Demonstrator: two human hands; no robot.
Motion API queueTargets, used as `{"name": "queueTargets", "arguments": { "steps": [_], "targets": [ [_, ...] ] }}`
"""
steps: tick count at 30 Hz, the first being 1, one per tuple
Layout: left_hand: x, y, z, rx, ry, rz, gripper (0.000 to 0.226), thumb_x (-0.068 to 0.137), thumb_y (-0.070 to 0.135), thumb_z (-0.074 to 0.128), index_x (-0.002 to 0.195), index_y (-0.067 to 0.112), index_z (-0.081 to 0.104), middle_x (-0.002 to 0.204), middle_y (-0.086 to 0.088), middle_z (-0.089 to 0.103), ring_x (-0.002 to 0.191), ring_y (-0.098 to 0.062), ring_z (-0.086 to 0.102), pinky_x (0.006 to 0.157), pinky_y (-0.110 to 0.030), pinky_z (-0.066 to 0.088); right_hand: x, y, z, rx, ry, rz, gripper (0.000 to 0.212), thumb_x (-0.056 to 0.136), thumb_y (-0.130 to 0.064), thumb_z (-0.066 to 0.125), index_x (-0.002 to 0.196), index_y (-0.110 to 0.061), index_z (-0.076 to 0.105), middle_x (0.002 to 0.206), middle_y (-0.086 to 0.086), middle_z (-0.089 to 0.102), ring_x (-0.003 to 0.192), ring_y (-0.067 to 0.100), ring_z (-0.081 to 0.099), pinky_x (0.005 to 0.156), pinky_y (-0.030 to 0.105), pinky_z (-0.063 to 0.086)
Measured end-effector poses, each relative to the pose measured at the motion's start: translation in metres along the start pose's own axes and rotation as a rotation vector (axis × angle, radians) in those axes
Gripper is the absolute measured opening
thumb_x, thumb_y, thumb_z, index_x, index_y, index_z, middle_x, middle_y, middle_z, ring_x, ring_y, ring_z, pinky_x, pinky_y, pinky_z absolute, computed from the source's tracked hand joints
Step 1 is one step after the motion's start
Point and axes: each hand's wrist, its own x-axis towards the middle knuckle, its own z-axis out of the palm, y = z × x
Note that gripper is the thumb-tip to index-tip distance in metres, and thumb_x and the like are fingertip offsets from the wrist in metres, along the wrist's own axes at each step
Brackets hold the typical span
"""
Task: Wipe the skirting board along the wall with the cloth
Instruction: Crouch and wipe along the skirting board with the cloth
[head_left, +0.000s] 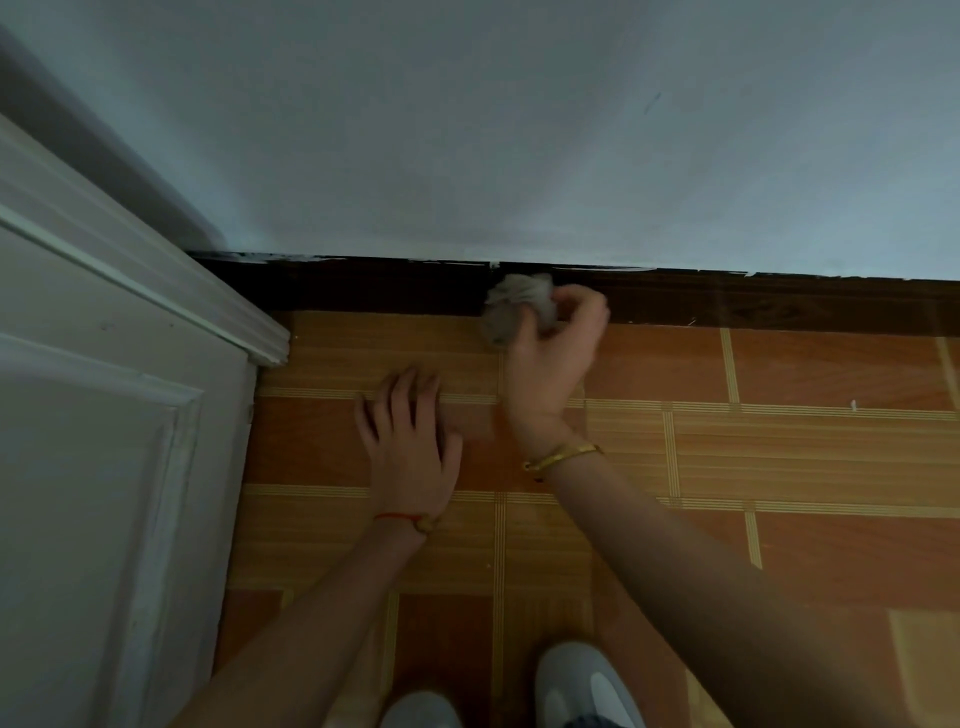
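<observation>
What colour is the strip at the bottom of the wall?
The skirting board is dark brown, with white paint flecks along its top edge, seen in the head view.

Skirting board (363, 286) running along wall (519, 130) foot, above floor (779, 467); cloth (511, 306) pressing against board; door (104, 415) standing left.

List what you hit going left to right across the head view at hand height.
white door → left hand flat on the floor → cloth against the skirting board → right hand gripping it → bare tiled floor
</observation>
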Motion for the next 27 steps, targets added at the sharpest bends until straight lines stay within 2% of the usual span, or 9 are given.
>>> {"name": "queueTargets", "arguments": {
  "steps": [3,6,9,12,14,18,22,24,27],
  "targets": [
    [0.000,0.002,-0.002,-0.016,-0.017,-0.021,0.054,0.093,0.032,0.043,0.143,0.014,0.050,0.149,-0.012,0.044,0.140,-0.034,0.038,0.118,-0.064,0.018,0.027,0.029,-0.030,-0.064,0.166,0.068,0.028,0.078,0.005,0.063,0.103,-0.002,0.052,0.105,0.009,0.050,0.095,0.023,0.054,0.087,0.038,0.049],
    [0.000,0.003,-0.003,-0.017,-0.020,-0.021,0.053,0.093,0.032,0.043,0.142,0.014,0.051,0.149,-0.011,0.045,0.141,-0.034,0.037,0.118,-0.064,0.018,0.034,0.035,-0.038,-0.074,0.147,0.108,0.029,0.079,0.007,0.063,0.103,-0.002,0.050,0.109,0.011,0.050,0.097,0.021,0.054,0.087,0.034,0.050],
    [0.000,0.003,-0.003,-0.021,-0.013,-0.016,0.053,0.093,0.031,0.044,0.142,0.014,0.050,0.149,-0.012,0.044,0.142,-0.034,0.035,0.118,-0.064,0.017,0.013,0.023,-0.017,-0.091,0.014,0.036,0.030,0.076,0.010,0.065,0.100,-0.002,0.052,0.106,0.008,0.050,0.093,0.012,0.050,0.087,0.018,0.045],
    [0.000,0.002,-0.002,0.000,-0.017,-0.015,0.055,0.092,0.032,0.045,0.144,0.013,0.049,0.148,-0.013,0.044,0.141,-0.034,0.035,0.118,-0.064,0.018,-0.014,0.008,0.014,-0.085,-0.246,-0.061,0.029,0.076,0.007,0.066,0.098,-0.006,0.052,0.103,0.005,0.049,0.091,0.014,0.050,0.080,0.025,0.047],
    [0.000,0.001,0.000,0.006,-0.015,-0.017,0.056,0.093,0.033,0.047,0.145,0.013,0.048,0.149,-0.013,0.044,0.141,-0.035,0.035,0.118,-0.065,0.019,-0.022,-0.001,0.026,-0.048,-0.329,-0.066,0.028,0.077,0.007,0.064,0.098,-0.007,0.051,0.103,0.002,0.046,0.089,0.013,0.049,0.076,0.021,0.044],
    [0.000,0.002,0.002,-0.002,0.008,-0.013,0.055,0.091,0.030,0.051,0.143,0.014,0.050,0.148,-0.013,0.046,0.140,-0.034,0.037,0.118,-0.064,0.019,-0.008,0.001,0.007,-0.041,-0.127,-0.007,0.026,0.077,0.007,0.064,0.098,-0.004,0.053,0.102,0.007,0.051,0.090,0.013,0.050,0.078,0.008,0.039],
    [-0.001,0.002,0.002,-0.008,0.016,-0.020,0.053,0.091,0.028,0.052,0.142,0.014,0.051,0.147,-0.012,0.046,0.139,-0.034,0.038,0.118,-0.064,0.019,0.037,0.023,-0.046,-0.075,0.196,0.058,0.025,0.079,0.001,0.063,0.101,-0.005,0.055,0.102,0.006,0.053,0.091,0.019,0.054,0.084,0.037,0.050],
    [-0.001,0.003,0.001,-0.009,0.007,-0.023,0.052,0.092,0.029,0.049,0.142,0.014,0.050,0.147,-0.012,0.045,0.139,-0.034,0.038,0.118,-0.065,0.019,0.054,0.029,-0.068,-0.055,0.274,0.100,0.026,0.081,-0.003,0.063,0.105,-0.006,0.053,0.105,0.005,0.054,0.093,0.017,0.056,0.082,0.038,0.053],
    [-0.001,0.004,0.001,-0.010,-0.008,-0.031,0.053,0.092,0.029,0.045,0.142,0.014,0.049,0.148,-0.013,0.045,0.140,-0.035,0.037,0.118,-0.065,0.017,0.056,0.026,-0.073,-0.047,0.262,0.067,0.026,0.082,-0.004,0.063,0.106,-0.007,0.051,0.107,0.006,0.053,0.096,0.017,0.056,0.083,0.035,0.053]
  ]
}}
